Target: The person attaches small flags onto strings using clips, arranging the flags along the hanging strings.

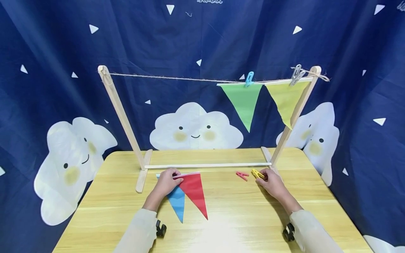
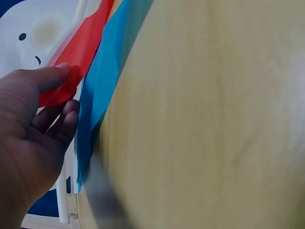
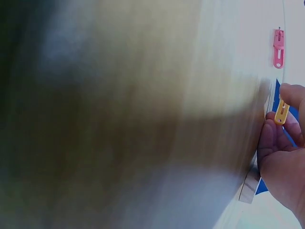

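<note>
My left hand (image 1: 166, 182) pinches the top corner of a red pennant (image 1: 193, 189) between thumb and fingers. Under that hand lies a blue pennant (image 1: 178, 203), partly covered by the red one and apart from the thumb in the left wrist view. At the right, my right hand (image 1: 272, 182) pinches a yellow clothespin (image 1: 257, 174) between thumb and fingertips, low over the table. Just left of it a pink-red clothespin (image 1: 242, 175) lies on the wood. On the string (image 1: 164, 76) hang a green pennant (image 1: 242, 100) under a blue clothespin (image 1: 249, 79) and a yellow pennant (image 1: 288, 98) under a grey clothespin (image 1: 296, 74).
A wooden frame with a left post (image 1: 121, 116), a right post (image 1: 297, 112) and a white crossbar (image 1: 205, 165) stands at the back of the table (image 1: 240, 218). Behind hangs a dark blue curtain (image 1: 190, 42) with printed clouds.
</note>
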`<state>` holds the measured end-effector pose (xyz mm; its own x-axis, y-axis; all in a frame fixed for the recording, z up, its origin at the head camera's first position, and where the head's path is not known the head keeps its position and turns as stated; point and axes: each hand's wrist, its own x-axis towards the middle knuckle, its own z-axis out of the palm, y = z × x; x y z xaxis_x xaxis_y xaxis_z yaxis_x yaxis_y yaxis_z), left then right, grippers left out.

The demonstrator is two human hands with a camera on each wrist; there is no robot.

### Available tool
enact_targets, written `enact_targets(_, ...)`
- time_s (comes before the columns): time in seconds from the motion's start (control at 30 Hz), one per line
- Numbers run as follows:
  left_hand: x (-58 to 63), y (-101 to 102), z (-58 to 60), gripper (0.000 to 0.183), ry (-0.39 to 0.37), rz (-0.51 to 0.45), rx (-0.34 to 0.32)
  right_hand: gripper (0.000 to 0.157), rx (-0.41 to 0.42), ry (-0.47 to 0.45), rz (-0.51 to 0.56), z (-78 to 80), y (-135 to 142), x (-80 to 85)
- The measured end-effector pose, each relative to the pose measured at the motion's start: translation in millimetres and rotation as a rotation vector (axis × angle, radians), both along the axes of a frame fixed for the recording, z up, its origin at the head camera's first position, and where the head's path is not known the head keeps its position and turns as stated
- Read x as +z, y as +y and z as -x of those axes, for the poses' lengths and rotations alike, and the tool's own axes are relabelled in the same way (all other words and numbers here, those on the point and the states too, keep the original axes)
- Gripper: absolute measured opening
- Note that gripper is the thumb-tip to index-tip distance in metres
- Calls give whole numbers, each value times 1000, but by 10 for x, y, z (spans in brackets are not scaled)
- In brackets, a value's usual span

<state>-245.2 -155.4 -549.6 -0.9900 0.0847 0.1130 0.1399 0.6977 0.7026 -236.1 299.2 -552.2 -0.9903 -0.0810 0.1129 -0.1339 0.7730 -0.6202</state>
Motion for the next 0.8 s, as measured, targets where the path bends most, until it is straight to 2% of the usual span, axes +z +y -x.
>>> enact_targets(0.6,36,65,-5,9,-18,-275,25,32,1,-28,50,-26,9,34)
enact_targets(0.8,20,109,-21,9,-32,-304,57,33,4,5,47,-49,25,23)
